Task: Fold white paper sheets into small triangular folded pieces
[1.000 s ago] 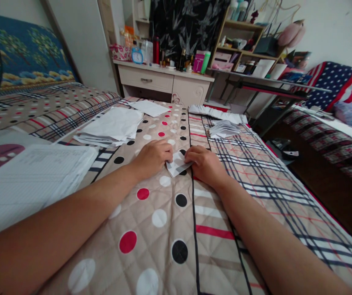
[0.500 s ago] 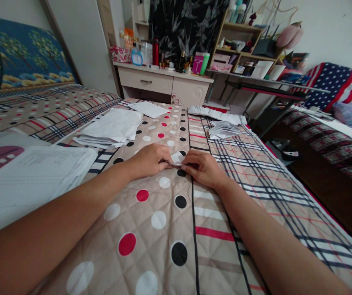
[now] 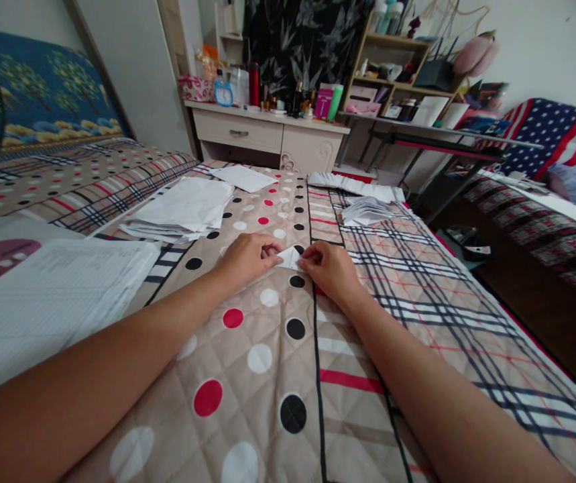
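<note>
A small folded piece of white paper with a crease down it sits between my hands, just over the dotted bedspread. My left hand pinches its left corner between thumb and fingers. On the opposite side, my right hand grips the right edge in the same way, fingers curled. Beyond my right hand lies a pile of folded paper pieces. Past my left hand rests a stack of white sheets, slightly uneven at the edges.
Lined printed papers lie at the left, beside my forearm. A single white sheet and a long pleated paper strip are farther back. A white drawer cabinet stands behind the bed; a shelf desk is at the right.
The paper has turned more face-up, showing a pointed shape with a crease. My right hand has shifted slightly and its fingers sit closer to the paper's right edge.
</note>
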`<act>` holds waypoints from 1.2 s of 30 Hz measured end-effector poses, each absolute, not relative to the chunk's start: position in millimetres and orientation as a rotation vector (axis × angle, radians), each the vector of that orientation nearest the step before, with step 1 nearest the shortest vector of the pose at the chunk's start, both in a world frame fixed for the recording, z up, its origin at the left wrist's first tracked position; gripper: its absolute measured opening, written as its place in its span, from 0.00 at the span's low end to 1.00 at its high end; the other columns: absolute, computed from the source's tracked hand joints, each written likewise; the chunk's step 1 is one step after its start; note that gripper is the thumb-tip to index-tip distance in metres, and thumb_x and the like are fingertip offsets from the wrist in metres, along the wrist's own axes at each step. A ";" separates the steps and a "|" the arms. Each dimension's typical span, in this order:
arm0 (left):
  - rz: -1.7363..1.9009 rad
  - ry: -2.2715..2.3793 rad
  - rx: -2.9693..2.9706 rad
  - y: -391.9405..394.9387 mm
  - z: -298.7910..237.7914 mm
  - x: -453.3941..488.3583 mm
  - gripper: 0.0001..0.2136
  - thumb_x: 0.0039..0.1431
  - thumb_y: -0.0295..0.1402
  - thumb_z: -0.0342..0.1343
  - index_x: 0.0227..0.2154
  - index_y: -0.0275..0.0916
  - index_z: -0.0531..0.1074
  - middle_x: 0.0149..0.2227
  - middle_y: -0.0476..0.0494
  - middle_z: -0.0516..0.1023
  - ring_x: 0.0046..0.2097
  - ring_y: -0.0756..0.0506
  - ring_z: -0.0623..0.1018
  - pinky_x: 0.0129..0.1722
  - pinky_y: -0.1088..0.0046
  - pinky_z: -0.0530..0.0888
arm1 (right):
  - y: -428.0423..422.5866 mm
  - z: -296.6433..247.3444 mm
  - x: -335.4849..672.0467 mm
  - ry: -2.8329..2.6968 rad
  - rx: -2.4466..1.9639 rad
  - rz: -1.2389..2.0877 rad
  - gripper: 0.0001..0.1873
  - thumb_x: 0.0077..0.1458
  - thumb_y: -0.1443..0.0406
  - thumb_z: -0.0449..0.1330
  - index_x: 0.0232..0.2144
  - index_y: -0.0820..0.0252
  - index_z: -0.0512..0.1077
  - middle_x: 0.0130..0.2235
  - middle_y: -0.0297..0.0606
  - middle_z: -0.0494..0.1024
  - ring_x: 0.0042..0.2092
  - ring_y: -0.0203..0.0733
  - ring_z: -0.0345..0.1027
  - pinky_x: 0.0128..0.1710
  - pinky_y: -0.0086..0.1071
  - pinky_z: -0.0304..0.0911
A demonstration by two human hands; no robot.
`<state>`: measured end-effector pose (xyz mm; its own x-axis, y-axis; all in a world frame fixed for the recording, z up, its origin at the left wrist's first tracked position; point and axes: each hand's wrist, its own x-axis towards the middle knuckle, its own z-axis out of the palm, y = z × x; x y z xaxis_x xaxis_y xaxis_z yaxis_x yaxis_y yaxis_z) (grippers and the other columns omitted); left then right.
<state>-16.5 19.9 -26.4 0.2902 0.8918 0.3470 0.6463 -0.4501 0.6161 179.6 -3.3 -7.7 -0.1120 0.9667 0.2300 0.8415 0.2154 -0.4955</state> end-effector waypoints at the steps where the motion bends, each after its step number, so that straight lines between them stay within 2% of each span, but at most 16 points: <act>1: 0.936 1.404 2.206 19.9 -26.3 -16.8 0.09 0.49 0.31 0.64 0.35 0.39 0.79 0.28 0.49 0.78 0.26 0.52 0.72 0.28 0.75 0.68 | -4.3 -6.6 178.5 -1.990 -1.694 0.320 0.06 0.50 0.62 0.63 0.31 0.57 0.76 0.31 0.36 0.80 0.31 0.39 0.70 0.29 0.30 0.55; 9: 0.861 1.496 2.255 20.6 -24.9 -21.0 0.14 0.46 0.41 0.66 0.36 0.41 0.79 0.30 0.49 0.77 0.28 0.51 0.72 0.27 0.75 0.64 | -13.2 3.1 172.0 -2.014 -1.912 0.249 0.18 0.45 0.49 0.65 0.33 0.54 0.76 0.33 0.38 0.80 0.34 0.44 0.70 0.27 0.31 0.50; 12: 0.858 1.494 2.243 20.9 -26.3 -20.7 0.15 0.44 0.44 0.67 0.32 0.40 0.78 0.29 0.49 0.77 0.28 0.50 0.71 0.25 0.75 0.62 | -13.9 0.7 172.5 -2.013 -1.891 0.257 0.17 0.44 0.49 0.66 0.29 0.54 0.74 0.30 0.36 0.78 0.32 0.42 0.68 0.26 0.31 0.48; 17: 0.942 1.367 2.178 21.2 -30.6 -19.7 0.11 0.47 0.41 0.66 0.26 0.38 0.76 0.26 0.50 0.75 0.28 0.50 0.71 0.27 0.75 0.64 | -12.8 -7.2 173.5 -1.934 -1.722 0.337 0.16 0.45 0.51 0.66 0.25 0.56 0.72 0.26 0.33 0.75 0.27 0.37 0.64 0.25 0.29 0.47; 21: 1.002 1.283 2.069 19.9 -30.7 -17.5 0.09 0.46 0.37 0.66 0.25 0.36 0.76 0.25 0.50 0.75 0.27 0.51 0.71 0.27 0.76 0.65 | -8.7 -14.3 174.4 -1.827 -1.413 0.574 0.13 0.52 0.55 0.61 0.28 0.59 0.75 0.26 0.33 0.74 0.27 0.35 0.62 0.26 0.28 0.51; 27: 1.096 1.118 1.928 12.4 -24.0 -8.4 0.09 0.47 0.36 0.64 0.27 0.34 0.77 0.24 0.50 0.73 0.26 0.52 0.69 0.26 0.78 0.64 | -5.9 -17.8 173.1 -1.693 -1.229 0.857 0.15 0.53 0.56 0.60 0.24 0.63 0.74 0.24 0.34 0.71 0.26 0.34 0.58 0.25 0.28 0.51; 31: 1.087 1.040 1.914 8.2 -20.7 -4.8 0.10 0.51 0.38 0.62 0.29 0.33 0.77 0.24 0.49 0.73 0.26 0.53 0.69 0.24 0.79 0.63 | -10.0 -13.9 170.5 -1.707 -1.193 0.847 0.18 0.53 0.55 0.60 0.21 0.63 0.71 0.21 0.31 0.63 0.25 0.32 0.52 0.24 0.29 0.47; 36: 0.991 1.072 1.828 6.8 -16.8 -5.4 0.12 0.52 0.38 0.62 0.24 0.33 0.75 0.19 0.52 0.71 0.21 0.55 0.67 0.20 0.80 0.62 | -12.3 -9.4 172.1 -1.629 -1.117 0.807 0.17 0.53 0.56 0.61 0.19 0.63 0.70 0.21 0.31 0.63 0.25 0.33 0.53 0.24 0.29 0.48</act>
